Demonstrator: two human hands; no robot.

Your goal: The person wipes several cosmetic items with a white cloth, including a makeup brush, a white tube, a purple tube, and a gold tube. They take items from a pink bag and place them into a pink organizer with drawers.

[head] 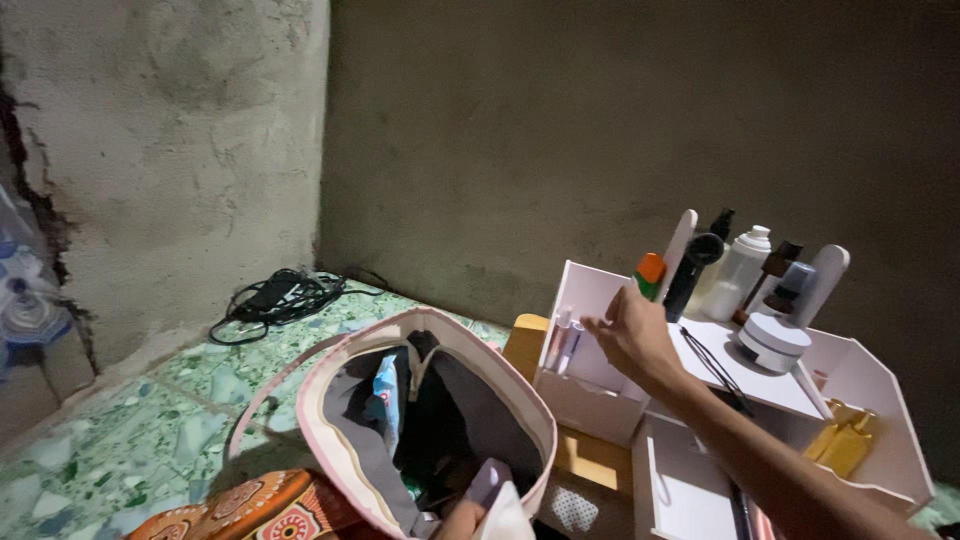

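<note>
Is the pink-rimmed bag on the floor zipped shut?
No, the pink-rimmed grey fabric bag gapes wide open, showing a blue packet and dark things inside it.
</note>
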